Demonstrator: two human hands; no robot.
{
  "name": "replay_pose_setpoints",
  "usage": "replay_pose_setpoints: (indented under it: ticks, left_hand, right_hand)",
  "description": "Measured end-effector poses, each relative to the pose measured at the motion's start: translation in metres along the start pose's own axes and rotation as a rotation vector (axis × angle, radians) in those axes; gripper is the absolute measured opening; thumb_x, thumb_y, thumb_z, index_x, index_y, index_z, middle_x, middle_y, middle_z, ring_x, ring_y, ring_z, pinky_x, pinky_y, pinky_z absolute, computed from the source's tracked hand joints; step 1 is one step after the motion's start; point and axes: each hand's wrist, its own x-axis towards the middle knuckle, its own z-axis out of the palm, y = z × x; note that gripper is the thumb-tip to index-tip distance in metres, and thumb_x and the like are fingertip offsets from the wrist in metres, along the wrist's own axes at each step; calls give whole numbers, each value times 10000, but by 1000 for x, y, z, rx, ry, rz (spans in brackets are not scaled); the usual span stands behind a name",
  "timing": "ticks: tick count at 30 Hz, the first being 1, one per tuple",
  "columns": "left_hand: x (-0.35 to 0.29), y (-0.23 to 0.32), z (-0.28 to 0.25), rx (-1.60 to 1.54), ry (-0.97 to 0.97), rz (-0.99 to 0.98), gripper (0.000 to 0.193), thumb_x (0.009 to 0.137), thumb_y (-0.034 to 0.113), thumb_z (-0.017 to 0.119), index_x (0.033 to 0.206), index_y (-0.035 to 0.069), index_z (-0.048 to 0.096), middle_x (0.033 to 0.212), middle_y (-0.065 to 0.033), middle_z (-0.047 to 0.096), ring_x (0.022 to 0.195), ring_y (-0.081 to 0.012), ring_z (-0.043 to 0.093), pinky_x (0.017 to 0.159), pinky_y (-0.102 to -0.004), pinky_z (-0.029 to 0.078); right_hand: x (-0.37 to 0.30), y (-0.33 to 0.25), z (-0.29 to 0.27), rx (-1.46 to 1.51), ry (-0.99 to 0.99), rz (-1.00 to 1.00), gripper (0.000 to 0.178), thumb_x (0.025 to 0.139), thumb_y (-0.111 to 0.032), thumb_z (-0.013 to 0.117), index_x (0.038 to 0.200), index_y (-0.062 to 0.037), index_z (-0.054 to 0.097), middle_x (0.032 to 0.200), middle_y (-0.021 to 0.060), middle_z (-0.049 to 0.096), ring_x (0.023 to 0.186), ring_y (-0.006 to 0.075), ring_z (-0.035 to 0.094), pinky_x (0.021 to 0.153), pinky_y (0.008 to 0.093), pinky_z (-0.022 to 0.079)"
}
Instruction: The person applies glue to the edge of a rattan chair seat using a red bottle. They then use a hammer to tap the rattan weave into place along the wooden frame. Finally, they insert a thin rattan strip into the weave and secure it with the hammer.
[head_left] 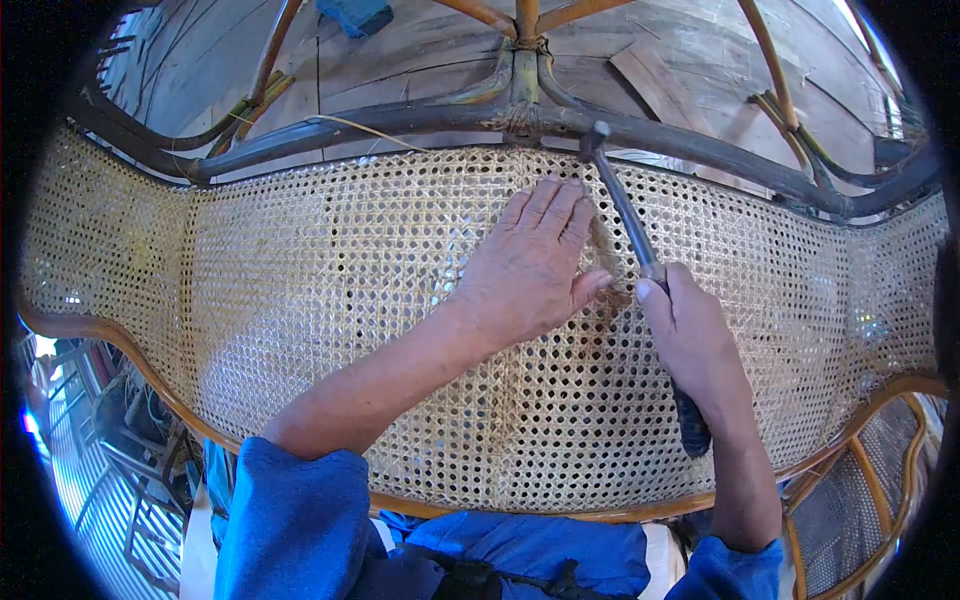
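A wide panel of woven cane webbing (420, 390) stretches before me, set in a curved rattan frame. Flat on the webbing near its far edge lies my left hand (535, 255), fingers extended and pointing away from me. My right hand (690, 325) grips a hammer (628, 215) around its handle, whose dark end shows below the fist. The hammer's metal head is over the dark far rail (680, 135), just right of the centre joint; whether it touches cannot be told. A thin loose cane strip (370, 133) lies along that rail, left of centre.
Beyond the rail, rattan legs (775, 75) and braces rise from a wooden plank floor (430, 45). A blue cloth-like item (355, 15) lies at the far left. Near me runs the brown front rail (600, 515). Another cane-woven piece (850, 510) stands at lower right, chair frames (140, 480) at lower left.
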Motion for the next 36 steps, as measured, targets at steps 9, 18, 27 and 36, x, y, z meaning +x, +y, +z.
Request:
replay_pose_setpoints:
  ticks: [9, 18, 27, 36]
  left_hand:
    - [0, -1, 2, -5, -9, -10, 661, 872, 421, 568, 1285, -74, 423, 1360, -245, 420, 1315, -390, 357, 1106, -473, 276]
    - [-3, -2, 4, -18, 35, -5, 667, 873, 428, 576, 1283, -80, 439, 1353, -245, 433, 1314, -376, 364, 1112, -462, 273]
    - [-2, -2, 1, -3, 1, -12, 650, 885, 421, 554, 1281, -81, 438, 1341, -246, 443, 1308, -376, 371, 1111, -463, 273]
    - [-3, -1, 2, -11, 20, -8, 646, 877, 412, 564, 1279, -79, 440, 1328, -246, 451, 1295, -383, 383, 1105, -458, 285]
  right_hand:
    - [0, -5, -1, -40, -7, 24, 313, 975, -287, 470, 1070, 5, 533, 751, 236, 631, 688, 372, 650, 637, 456, 486]
    - [10, 4, 5, -87, -15, 27, 327, 969, -296, 475, 1065, 9, 544, 763, 237, 634, 693, 357, 652, 662, 447, 493]
    - [6, 1, 3, 85, 3, 18, 293, 970, -283, 492, 1049, -5, 542, 645, 137, 577, 564, 212, 576, 537, 366, 444]
    - [11, 7, 12, -134, 10, -47, 283, 975, -289, 485, 999, -8, 512, 620, 143, 558, 543, 219, 578, 515, 383, 438]
